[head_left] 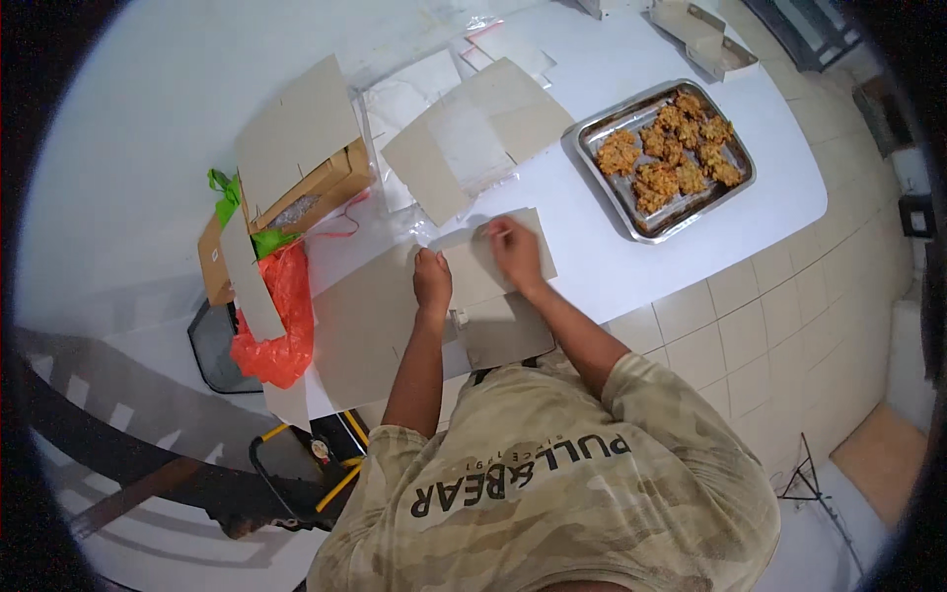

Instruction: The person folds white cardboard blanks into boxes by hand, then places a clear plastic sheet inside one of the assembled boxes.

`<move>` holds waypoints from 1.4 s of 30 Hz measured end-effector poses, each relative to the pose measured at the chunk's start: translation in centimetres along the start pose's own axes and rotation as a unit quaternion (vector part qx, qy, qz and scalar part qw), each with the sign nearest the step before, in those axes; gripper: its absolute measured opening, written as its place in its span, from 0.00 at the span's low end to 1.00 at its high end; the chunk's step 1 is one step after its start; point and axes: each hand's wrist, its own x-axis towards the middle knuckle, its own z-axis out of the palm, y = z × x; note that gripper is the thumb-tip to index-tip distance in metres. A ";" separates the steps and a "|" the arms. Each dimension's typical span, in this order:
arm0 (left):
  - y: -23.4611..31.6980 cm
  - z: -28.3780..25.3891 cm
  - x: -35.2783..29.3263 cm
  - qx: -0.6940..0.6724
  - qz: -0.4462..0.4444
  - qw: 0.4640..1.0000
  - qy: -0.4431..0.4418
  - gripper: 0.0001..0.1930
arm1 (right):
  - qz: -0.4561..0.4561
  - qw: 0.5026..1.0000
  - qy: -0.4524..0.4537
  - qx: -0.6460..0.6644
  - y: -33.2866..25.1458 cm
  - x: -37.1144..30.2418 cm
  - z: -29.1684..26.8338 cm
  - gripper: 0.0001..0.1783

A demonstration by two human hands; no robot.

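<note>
A grey-brown cardboard sheet (370, 306) with cut slits and flaps lies along the near edge of the table, in front of my body. Closed fingers of my left hand (432, 281) grip it near its far edge. To the right, my right hand (516, 253) is over the sheet's far right part, its fingers curled together. What those fingers hold, if anything, is hidden. One flap (508, 333) of the cardboard hangs toward my waist, between my forearms.
A metal tray (646, 237) of fried fritters (681, 148) stands on the white table (779, 187) at the right. Beyond my hands lies another cardboard sheet (424, 168) over plastic packs. At the left are a brown box (340, 178) and a red plastic bag (286, 306).
</note>
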 end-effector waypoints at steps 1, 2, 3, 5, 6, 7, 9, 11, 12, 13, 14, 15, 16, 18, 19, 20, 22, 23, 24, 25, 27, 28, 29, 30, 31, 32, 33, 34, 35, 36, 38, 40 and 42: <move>-0.2 0.2 0.1 -0.001 -0.001 1.000 0.005 0.10 | 0.011 0.997 0.042 -0.069 -1.9 0.6 -2.2 0.10; -0.1 0.3 0.0 -0.002 0.004 1.000 0.006 0.10 | -0.093 0.972 0.097 -0.193 -2.5 1.5 -4.2 0.18; -0.1 0.3 -0.2 -0.004 0.002 1.000 0.006 0.10 | -0.047 0.956 0.111 -0.269 -2.6 2.0 -5.1 0.22; 0.3 0.2 0.3 -0.008 -0.025 0.998 -0.048 0.11 | -0.038 0.968 0.042 -0.243 2.7 3.0 -5.2 0.25; -0.1 0.3 0.2 -0.011 -0.025 0.998 -0.047 0.11 | -0.040 0.968 0.042 -0.245 2.8 3.4 -5.1 0.25; -0.8 0.5 -0.2 -0.015 -0.021 0.999 -0.033 0.10 | 0.000 0.974 -0.007 -0.225 2.8 3.7 -5.0 0.25; -1.2 0.7 -0.4 -0.020 -0.018 0.999 -0.017 0.10 | 0.039 0.976 -0.057 -0.205 3.1 4.3 -5.1 0.25; -1.1 0.6 -0.4 -0.029 -0.020 0.999 -0.013 0.11 | 0.088 0.985 -0.084 -0.124 3.9 4.9 -5.4 0.23; -1.1 0.5 -0.3 -0.030 -0.024 0.999 -0.007 0.11 | 0.083 0.985 -0.088 -0.125 3.5 5.1 -5.4 0.23; -1.1 0.3 -0.4 -0.036 -0.042 0.998 -0.021 0.12 | 0.115 0.985 -0.088 -0.089 3.1 5.0 -5.4 0.22; -1.1 0.1 -0.4 -0.043 -0.061 0.997 -0.034 0.13 | 0.148 0.984 -0.089 -0.053 2.7 4.8 -5.4 0.21; -0.8 -0.3 -0.1 -0.045 -0.063 0.997 -0.028 0.13 | 0.143 0.984 -0.092 -0.054 2.4 4.6 -5.2 0.21; -0.6 -0.8 0.2 -0.038 -0.068 0.995 -0.069 0.14 | 0.128 0.988 -0.078 -0.030 2.1 4.2 -4.9 0.21; -0.4 -1.7 0.5 -0.031 -0.075 0.991 -0.105 0.14 | 0.103 0.992 -0.062 -0.035 1.2 3.7 -4.6 0.19; -0.5 -2.2 0.5 -0.028 -0.059 0.996 -0.067 0.15 | 0.099 0.992 -0.065 -0.034 1.1 3.6 -4.4 0.19; -0.6 -2.7 0.6 -0.025 -0.043 0.998 -0.029 0.15 | 0.105 0.992 -0.072 -0.019 0.9 3.6 -4.2 0.18; 2.7 -5.4 1.4 0.049 0.026 0.987 0.154 0.14 | 0.110 0.992 -0.065 -0.006 0.8 3.7 -4.5 0.18; 4.2 -7.0 1.4 0.125 0.080 0.932 0.331 0.14 | 0.065 0.997 -0.039 -0.027 -0.2 3.2 -4.2 0.17; 4.7 -7.6 1.1 0.126 0.075 0.931 0.335 0.14 | 0.018 0.999 -0.018 -0.048 -1.5 2.6 -3.9 0.16; 5.4 -7.9 0.9 0.012 0.056 0.962 0.266 0.14 | 0.013 0.998 -0.025 -0.051 -3.2 2.2 -4.0 0.16; 8.5 -9.1 0.5 -0.200 -0.008 0.974 0.104 0.15 | -0.114 0.989 -0.031 -0.085 -6.1 1.7 -4.5 0.16; 10.9 -9.5 0.6 -0.294 -0.047 0.954 0.012 0.16 | -0.209 0.974 -0.017 -0.083 -6.3 2.0 -4.8 0.16; 12.0 -9.2 0.7 -0.301 -0.047 0.952 0.019 0.16 | -0.218 0.972 -0.020 -0.087 -7.2 1.7 -5.0 0.16; 12.7 -8.8 0.7 -0.335 -0.056 0.940 -0.024 0.16 | -0.212 0.971 -0.051 -0.096 -8.1 0.8 -5.2 0.16; 13.0 -8.5 0.8 -0.368 -0.064 0.925 -0.069 0.16 | -0.206 0.970 -0.081 -0.104 -8.8 0.3 -5.2 0.17; 12.6 -8.2 0.9 -0.374 -0.062 0.923 -0.066 0.16 | 0.154 0.957 -0.105 0.222 -8.5 0.4 -5.0 0.18; 11.9 -8.1 0.7 -0.364 -0.031 0.930 -0.039 0.17 | 0.155 0.958 -0.104 0.216 -9.1 -0.2 -5.1 0.18; 11.2 -8.0 0.5 -0.353 0.001 0.935 -0.011 0.18 | -0.024 0.994 -0.098 0.030 -10.0 -0.8 -5.5 0.18; 10.4 -7.9 0.4 -0.358 0.000 0.933 -0.015 0.18 | -0.202 0.963 -0.087 -0.157 -10.5 -1.4 -5.6 0.18; 11.0 -9.0 0.2 -0.402 -0.006 0.914 -0.050 0.18 | -0.155 0.982 -0.066 -0.086 -9.8 -1.4 -5.8 0.17; 10.6 -10.5 -0.5 -0.451 -0.047 0.883 -0.119 0.16 | -0.147 0.983 -0.076 -0.077 -9.7 -2.0 -5.9 0.16; 10.1 -10.7 -1.1 -0.466 -0.050 0.874 -0.129 0.15 | -0.145 0.984 -0.083 -0.060 -9.7 -2.5 -5.8 0.15; 9.6 -10.6 -1.6 -0.480 -0.051 0.864 -0.141 0.15 | -0.148 0.982 -0.076 -0.091 -9.2 -2.8 -5.8 0.12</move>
